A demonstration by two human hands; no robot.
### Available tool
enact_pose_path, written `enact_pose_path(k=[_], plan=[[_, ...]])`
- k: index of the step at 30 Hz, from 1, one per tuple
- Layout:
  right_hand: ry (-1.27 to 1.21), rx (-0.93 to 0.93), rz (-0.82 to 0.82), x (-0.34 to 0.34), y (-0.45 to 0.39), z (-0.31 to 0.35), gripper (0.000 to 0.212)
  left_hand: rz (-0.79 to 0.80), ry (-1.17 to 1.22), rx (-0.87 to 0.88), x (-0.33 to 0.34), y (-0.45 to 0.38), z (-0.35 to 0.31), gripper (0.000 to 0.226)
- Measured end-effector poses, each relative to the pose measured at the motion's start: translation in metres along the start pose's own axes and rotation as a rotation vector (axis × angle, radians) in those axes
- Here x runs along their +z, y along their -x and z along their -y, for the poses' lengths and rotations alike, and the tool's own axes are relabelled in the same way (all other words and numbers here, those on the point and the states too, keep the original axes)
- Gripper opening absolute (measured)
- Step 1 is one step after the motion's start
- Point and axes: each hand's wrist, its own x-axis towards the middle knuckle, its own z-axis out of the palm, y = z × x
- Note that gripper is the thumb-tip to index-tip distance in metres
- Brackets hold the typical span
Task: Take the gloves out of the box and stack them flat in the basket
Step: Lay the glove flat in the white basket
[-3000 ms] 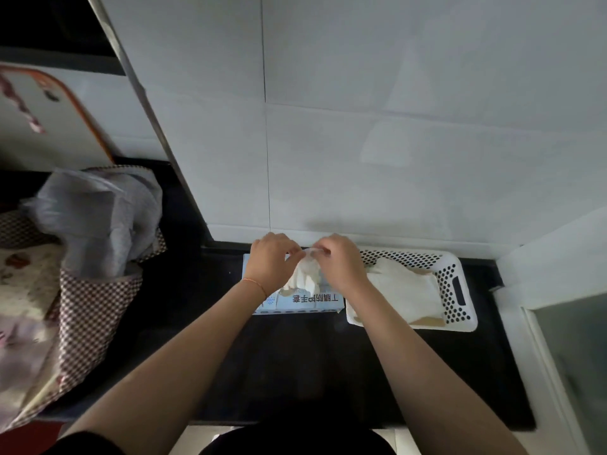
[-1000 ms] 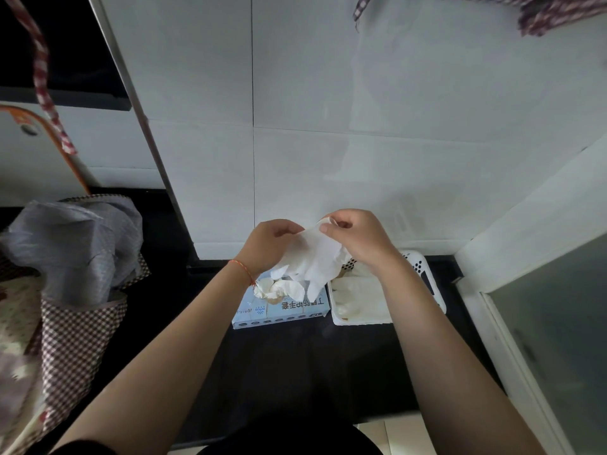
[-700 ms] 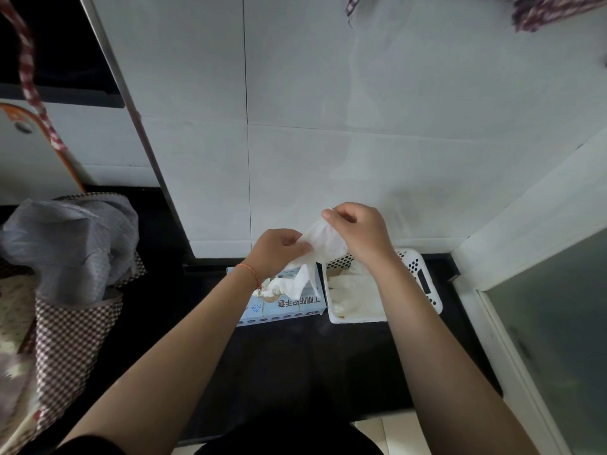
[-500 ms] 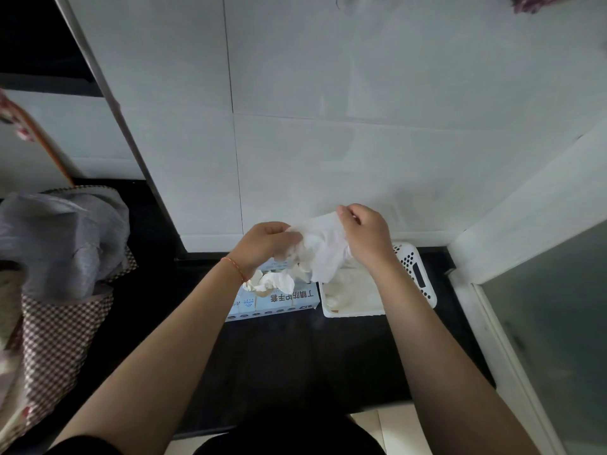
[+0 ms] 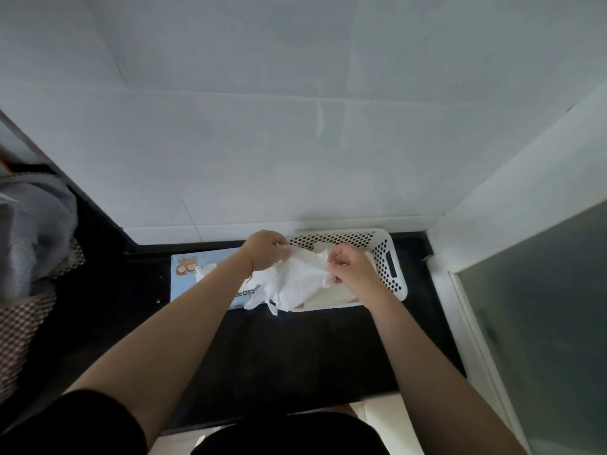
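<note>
A thin white glove [image 5: 295,280] hangs spread between my two hands, its fingers dangling over the basket's front left corner. My left hand [image 5: 264,249] pinches its left edge and my right hand [image 5: 348,269] pinches its right edge. Underneath stands the white perforated basket [image 5: 391,257] against the wall, with flat gloves [image 5: 328,297] lying inside. The light blue glove box [image 5: 187,274] lies to the left of the basket on the black counter, partly hidden by my left forearm. Another glove [image 5: 205,270] sticks out of the box's opening.
A white tiled wall rises right behind the box and basket. A checkered bag [image 5: 23,316] with grey cloth [image 5: 33,224] stands at the left. A white frame with frosted glass [image 5: 542,323] bounds the counter on the right. Bare black counter [image 5: 295,349] lies in front.
The glove came fully out of the box. Both hands carried it lower and to the right, from above the box to over the basket, and spread it wider.
</note>
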Motion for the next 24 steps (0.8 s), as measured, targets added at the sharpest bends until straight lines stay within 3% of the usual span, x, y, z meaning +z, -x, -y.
enact_pose_path(k=[6, 13, 16, 18, 21, 24], plan=[[0.11, 0.029, 0.005, -0.029, -0.025, -0.029, 0.025, -0.081, -0.189, 0.03, 0.035, -0.031, -0.021, 0.011], [0.341, 0.017, -0.004, -0.053, -0.048, -0.055, 0.017, -0.219, -0.638, 0.205, 0.082, -0.047, -0.032, 0.041], [0.481, -0.009, 0.016, -0.056, -0.059, -0.063, 0.032, -0.124, -0.78, 0.267, 0.104, -0.039, -0.034, 0.034], [0.55, -0.036, 0.034, -0.056, -0.062, -0.066, 0.043, -0.026, -0.863, 0.247, 0.114, -0.033, -0.031, 0.034], [0.649, -0.073, 0.061, -0.055, -0.063, -0.071, 0.051, -0.034, -0.862, 0.151, 0.119, -0.027, -0.024, 0.036], [0.783, -0.095, 0.058, -0.057, -0.063, -0.076, 0.043, -0.071, -0.878, 0.098, 0.119, -0.026, -0.021, 0.038]])
